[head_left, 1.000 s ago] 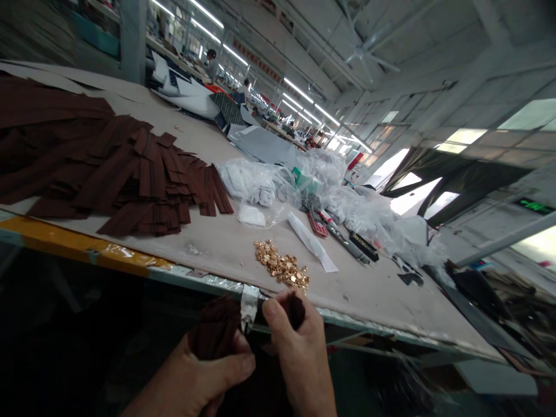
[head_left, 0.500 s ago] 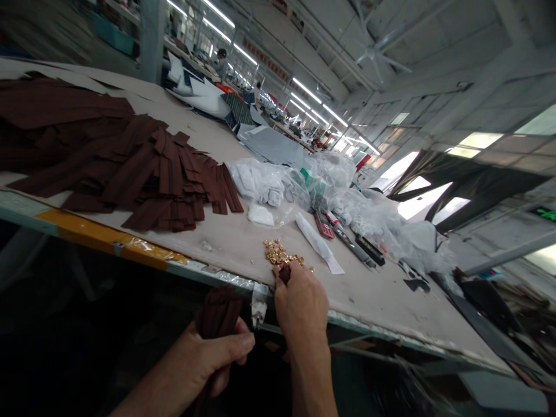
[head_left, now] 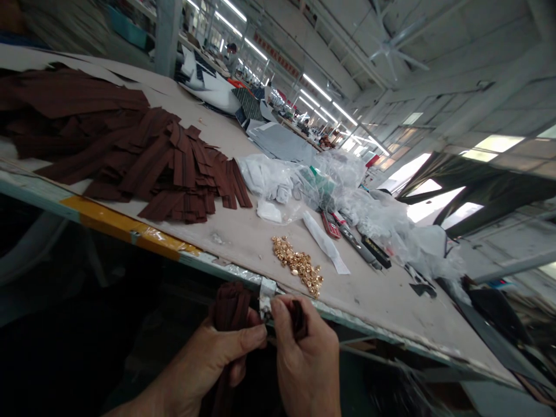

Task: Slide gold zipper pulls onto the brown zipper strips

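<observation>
Beyond both hands, gold pieces lie heaped.

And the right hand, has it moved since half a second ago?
Yes, the right hand has drawn back from the gold pieces to the table's near edge.

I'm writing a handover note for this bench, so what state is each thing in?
Left hand: closed on the brown bundle
Brown bundle: gathered tightly
Right hand: closed on a brown piece
Brown piece: curled, partly hidden
Brown strips: loose, overlapping
Gold pieces: loose, heaped
Plastic bags: crumpled
Yellow tape: stuck down
</observation>
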`<state>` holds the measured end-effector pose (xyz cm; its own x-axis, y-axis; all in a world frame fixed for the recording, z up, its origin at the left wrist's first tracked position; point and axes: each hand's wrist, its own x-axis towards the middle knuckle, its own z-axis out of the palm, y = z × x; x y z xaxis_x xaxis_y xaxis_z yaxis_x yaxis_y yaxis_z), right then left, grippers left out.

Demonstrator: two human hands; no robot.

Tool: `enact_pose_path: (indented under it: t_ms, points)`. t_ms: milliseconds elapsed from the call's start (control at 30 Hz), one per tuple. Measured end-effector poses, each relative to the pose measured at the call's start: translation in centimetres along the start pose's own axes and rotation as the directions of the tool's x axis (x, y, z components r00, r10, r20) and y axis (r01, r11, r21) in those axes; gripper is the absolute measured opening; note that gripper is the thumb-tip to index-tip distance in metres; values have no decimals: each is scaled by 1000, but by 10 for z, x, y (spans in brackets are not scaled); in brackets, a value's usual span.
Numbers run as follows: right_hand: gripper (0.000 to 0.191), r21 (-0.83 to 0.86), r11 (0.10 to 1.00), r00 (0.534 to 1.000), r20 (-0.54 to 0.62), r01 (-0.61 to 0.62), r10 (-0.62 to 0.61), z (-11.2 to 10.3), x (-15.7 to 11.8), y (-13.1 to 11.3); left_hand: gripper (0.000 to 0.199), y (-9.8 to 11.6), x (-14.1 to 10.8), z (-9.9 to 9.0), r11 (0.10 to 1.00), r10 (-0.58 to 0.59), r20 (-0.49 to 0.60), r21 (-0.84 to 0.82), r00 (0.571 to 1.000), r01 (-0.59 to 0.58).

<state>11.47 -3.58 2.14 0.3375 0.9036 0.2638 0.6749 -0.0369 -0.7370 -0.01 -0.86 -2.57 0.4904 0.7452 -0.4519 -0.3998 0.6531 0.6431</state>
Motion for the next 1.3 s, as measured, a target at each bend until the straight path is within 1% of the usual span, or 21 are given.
enact_pose_path:
  t_ms: [67,167,233,333,400,467,533,633,700,767,800,867,1000,1100,1167,1233,1300]
  points:
    - [23,86,996,1000,-31,8,-5,4,-15,0,39,0,-3,1,1000,-16,-1,8,1000,16]
    - [15,122,988,990,-119,95,-81,10,-26,6,46,-1,-6,-1,999,-37,21,-1,999,37]
    - [13,166,973,983,-121,160,-141,12,-28,12,43,-2,-6,-2,999,-33,33,-24,999,34]
    - [20,254,939,972,-96,230,-212,14,-26,21,39,-2,-3,-3,1000,9,23,-16,1000,-9]
    - [22,260,924,959,-106,282,-263,15,-26,24,41,-2,-2,-4,1000,18,14,10,1000,-19]
    - [22,224,925,951,-121,305,-284,17,-26,25,42,-1,-2,-4,1000,10,0,24,1000,-10]
    - [19,212,943,964,-124,256,-234,17,-25,22,43,0,-3,-4,999,10,-15,48,1000,-9]
    - [13,257,961,993,-80,106,-88,16,-25,13,46,1,-7,-4,992,26,-18,125,1000,-23]
    - [12,271,962,998,-53,37,-23,15,-25,9,39,1,-9,-5,990,24,-19,142,1000,-21]
    - [14,282,959,999,-44,7,5,15,-25,7,26,0,-9,-6,990,33,-26,140,999,-29]
    - [14,290,957,999,-44,-3,16,15,-25,7,24,-1,-9,-6,989,38,-27,143,999,-34]
    - [15,298,954,999,-41,-16,30,17,-25,10,24,-2,-9,-7,986,60,-28,157,998,-55]
    - [15,275,961,1000,10,-20,18,16,-17,13,24,0,-7,-7,972,107,-33,215,994,-98]
    - [15,299,953,998,-10,-53,59,13,-13,10,23,1,-5,-8,957,118,-20,269,993,-108]
    - [15,333,938,994,-20,-99,112,12,-16,6,20,-1,-5,-9,950,136,-37,287,990,-120]
    - [16,337,931,989,1,-142,151,13,-23,2,16,-3,-5,-11,942,183,-50,294,982,-160]
    - [17,306,939,987,12,-156,160,15,-29,-2,15,-6,-4,-12,933,232,-19,288,973,-217]
